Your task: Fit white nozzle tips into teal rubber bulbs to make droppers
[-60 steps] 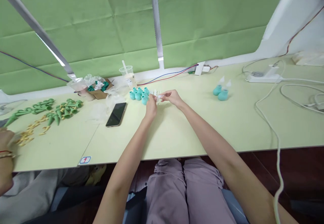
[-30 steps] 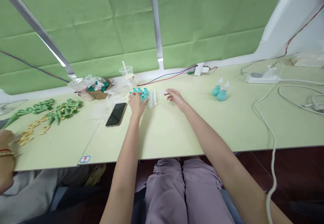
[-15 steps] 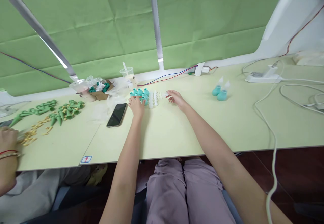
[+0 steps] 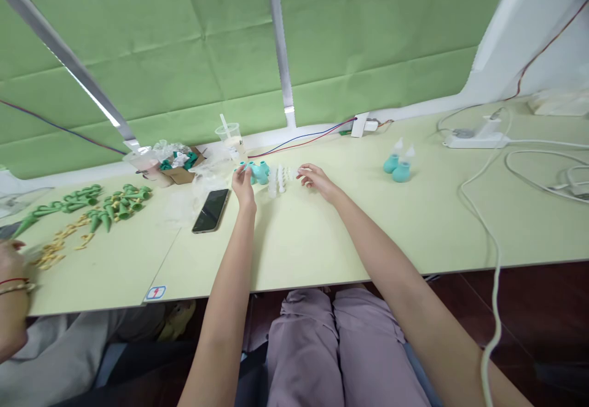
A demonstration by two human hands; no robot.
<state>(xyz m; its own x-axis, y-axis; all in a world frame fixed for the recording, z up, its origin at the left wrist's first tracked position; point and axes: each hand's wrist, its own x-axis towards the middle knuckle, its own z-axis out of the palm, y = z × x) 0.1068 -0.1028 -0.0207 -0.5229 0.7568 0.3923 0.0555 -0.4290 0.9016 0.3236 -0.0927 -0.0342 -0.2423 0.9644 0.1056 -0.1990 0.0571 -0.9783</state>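
Observation:
My left hand (image 4: 244, 189) is closed at the left end of a cluster of teal squeeze bulbs (image 4: 261, 172), and one teal bulb shows at its fingertips. Rows of small white and clear nozzle-like pieces (image 4: 281, 180) lie just right of the cluster. Beside those rows, my right hand (image 4: 316, 181) has its fingers curled together; a tiny clear piece seems to be at the fingertips, too small to make out. Two teal bulbs with clear pointed tips (image 4: 401, 172) stand apart, further right on the table.
A phone (image 4: 210, 210) lies left of my left arm. Behind are a cup with a straw (image 4: 230, 141), plastic bags and a small carton (image 4: 183, 175). Green cones (image 4: 122, 204) and yellow bits lie near a co-worker's hand (image 4: 11, 263). A power strip (image 4: 476, 140) and white cables occupy the right.
My left hand has drawn slightly left and its fingers have closed at the bulb cluster. My right hand stays by the clear pieces. The view has shifted slightly.

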